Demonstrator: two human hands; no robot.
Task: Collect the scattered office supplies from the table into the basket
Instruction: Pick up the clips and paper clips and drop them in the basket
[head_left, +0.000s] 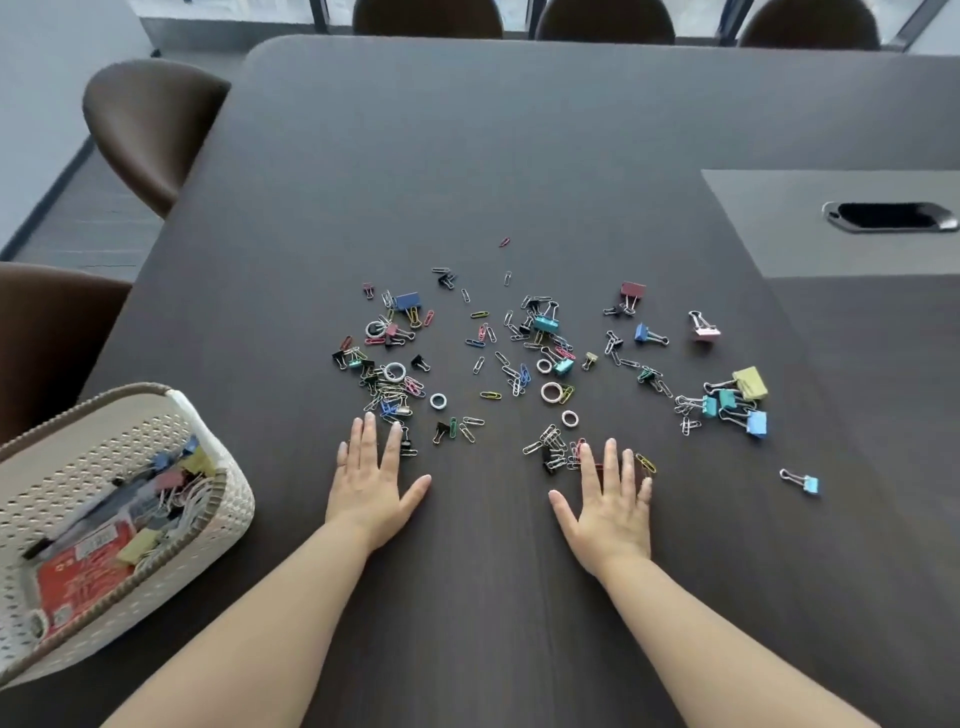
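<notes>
Gathering appears to be the step in hand: the basket (104, 499) at the bench's (467, 156) left edge already holds binder clips and a red packet, while paper clips (511, 371), small rings and binder clips (737, 400) lie scattered across the middle toward the right edge. Both hands rest flat, palms down, fingers spread and holding nothing, the left hand (371, 480) and right hand (613, 506) just touching the near fringe of the scatter (one blue clip (802, 482) lies apart, rightward). Next probably calls for sweeping the pieces together, then pinching up handfuls
</notes>
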